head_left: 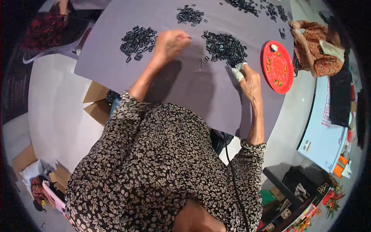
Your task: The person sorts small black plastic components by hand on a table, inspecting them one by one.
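Sorting small dark pieces [224, 46] by hand looks like the step under way, perhaps picking from the right heap into the left heap [137, 41]; direction not certain from one view. Right hand [251, 81] at the near edge of the right heap, pale wraps [238, 74] on its fingers, tips drawn narrow; whether they grip a piece, cannot tell. Left hand [173, 44] over the table [112, 58] between the heaps, fingers curled in; a dark speck at the tips, too small to say if held.

Next move, my judgement: a fine pinch on one piece, lifted without dragging its neighbours.

Pieces: short, blackish, glossy, roughly oblong, lying every which way and overlapping. Right heap broad, a few strays toward the middle; left heap more compact. Smaller far heap [189, 15] beyond. Red tray [284, 56] to the right, apart from the right hand.
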A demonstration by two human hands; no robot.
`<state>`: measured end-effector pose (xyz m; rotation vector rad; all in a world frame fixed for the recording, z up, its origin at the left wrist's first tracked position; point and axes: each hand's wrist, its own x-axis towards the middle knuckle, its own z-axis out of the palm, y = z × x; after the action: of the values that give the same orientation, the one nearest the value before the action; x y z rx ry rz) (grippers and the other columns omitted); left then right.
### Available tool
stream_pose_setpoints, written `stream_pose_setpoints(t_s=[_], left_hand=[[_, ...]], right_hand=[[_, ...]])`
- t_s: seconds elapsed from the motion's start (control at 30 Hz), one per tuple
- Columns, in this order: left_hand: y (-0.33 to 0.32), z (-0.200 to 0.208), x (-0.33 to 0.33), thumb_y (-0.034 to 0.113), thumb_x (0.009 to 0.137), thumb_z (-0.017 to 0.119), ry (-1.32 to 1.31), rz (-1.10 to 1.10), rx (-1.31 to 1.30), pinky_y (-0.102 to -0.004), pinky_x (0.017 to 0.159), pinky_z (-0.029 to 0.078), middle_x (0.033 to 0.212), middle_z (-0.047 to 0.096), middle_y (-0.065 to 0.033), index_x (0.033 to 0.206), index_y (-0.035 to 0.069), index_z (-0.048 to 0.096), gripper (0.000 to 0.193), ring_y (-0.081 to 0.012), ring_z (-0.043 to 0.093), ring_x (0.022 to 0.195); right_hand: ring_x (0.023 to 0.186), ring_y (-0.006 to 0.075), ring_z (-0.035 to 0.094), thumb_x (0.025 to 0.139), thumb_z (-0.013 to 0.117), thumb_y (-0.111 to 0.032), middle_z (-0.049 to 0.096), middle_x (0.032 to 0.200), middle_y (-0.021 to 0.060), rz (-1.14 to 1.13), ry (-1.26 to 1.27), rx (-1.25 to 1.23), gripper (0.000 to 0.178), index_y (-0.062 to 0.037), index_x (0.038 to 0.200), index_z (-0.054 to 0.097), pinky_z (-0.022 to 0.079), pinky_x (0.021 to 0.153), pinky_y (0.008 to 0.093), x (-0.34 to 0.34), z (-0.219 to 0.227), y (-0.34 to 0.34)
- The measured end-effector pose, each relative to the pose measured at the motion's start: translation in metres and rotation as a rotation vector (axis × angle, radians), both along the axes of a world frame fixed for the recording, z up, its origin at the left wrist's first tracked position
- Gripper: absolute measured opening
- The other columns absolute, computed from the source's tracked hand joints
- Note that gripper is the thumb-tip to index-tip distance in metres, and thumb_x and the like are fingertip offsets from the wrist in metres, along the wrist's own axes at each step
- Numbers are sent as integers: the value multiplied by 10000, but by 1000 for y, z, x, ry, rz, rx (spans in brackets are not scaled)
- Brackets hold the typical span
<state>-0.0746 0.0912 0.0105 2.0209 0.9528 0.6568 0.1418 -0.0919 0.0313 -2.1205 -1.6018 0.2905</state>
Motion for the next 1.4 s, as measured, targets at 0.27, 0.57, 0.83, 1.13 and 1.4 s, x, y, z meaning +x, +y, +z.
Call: stream_pose_setpoints(t_s=[0.27, 0.57, 0.83, 1.13, 1.4], left_hand=[[29, -6, -68, 236, 750, 560, 212, 251, 159, -381, 655, 459, 728, 622, -141, 827, 63, 655, 212, -311, 601, 710], [33, -10, -77, 207, 744, 548, 313, 275, 178, -419, 648, 455, 703, 605, -177, 785, 42, 642, 195, -341, 590, 700], [20, -1, -54, 205, 733, 541, 239, 223, 315, -405, 650, 466, 759, 617, -149, 796, 53, 629, 187, -316, 594, 718], [-36, -35, 32, 166, 718, 584, 124, -179, 314, -411, 649, 466, 757, 581, -128, 785, 81, 605, 110, -314, 577, 725], [-38, -44, 50, 162, 704, 596, 213, -249, 389, -412, 678, 462, 850, 547, -107, 807, 93, 606, 125, -307, 547, 820]], right_hand=[[616, 380, 544, 748, 591, -113, 551, 657, 210, 33, 82, -19, 140, 9, 772, 528, 416, 548, 410, -15, -16, 5], [634, 393, 534, 727, 587, -83, 561, 690, 209, 32, 102, -6, 124, 13, 775, 522, 419, 556, 411, -14, -27, 2], [627, 388, 529, 633, 481, 36, 540, 666, 206, 74, 84, 29, 122, 11, 750, 502, 411, 559, 436, -8, -35, 4], [573, 357, 521, 691, 532, -51, 534, 636, 184, 0, 169, 31, 78, 7, 737, 509, 407, 530, 398, -14, -34, 3], [544, 329, 520, 741, 557, -161, 526, 604, 167, -62, 225, -1, 146, -16, 748, 541, 394, 507, 374, -13, -37, 1]])
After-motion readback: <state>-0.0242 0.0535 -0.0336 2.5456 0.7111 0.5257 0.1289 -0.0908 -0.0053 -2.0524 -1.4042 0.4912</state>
